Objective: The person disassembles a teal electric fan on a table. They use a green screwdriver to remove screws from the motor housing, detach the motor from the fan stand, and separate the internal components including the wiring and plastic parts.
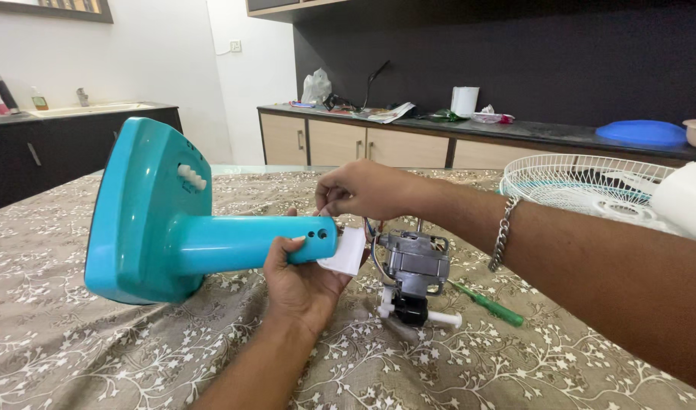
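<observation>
Fan stand: the turquoise plastic fan stand [154, 220] lies on its side on the table, base to the left, neck pointing right toward the middle of the table.
Left hand: the left hand [302, 277] is closed around the right end of the neck from below, thumb on top, and holds it up.
Right hand: the right hand [359, 190] is pinched shut just above the neck's end, near the wires; what the fingertips hold is too small to tell.
Motor: the grey fan motor [415, 266] lies just right of the neck, joined to it by thin wires, with a white plastic piece [346, 252] between them.
Handling: the stand looks stiff, smooth and probably light, the base being the heavier end; the neck is the natural place to grip. The wires seem fragile and should not carry weight.
Nearby: a green screwdriver [490, 305] lies right of the motor; a white fan grille [583, 186] is at the far right.
Surface: a soft beige tablecloth [135, 357] with a white flower pattern, not slippery.
Room: a far counter [515, 130] with wooden cabinets, a paper roll and a blue lid; a sink at the far left.
</observation>
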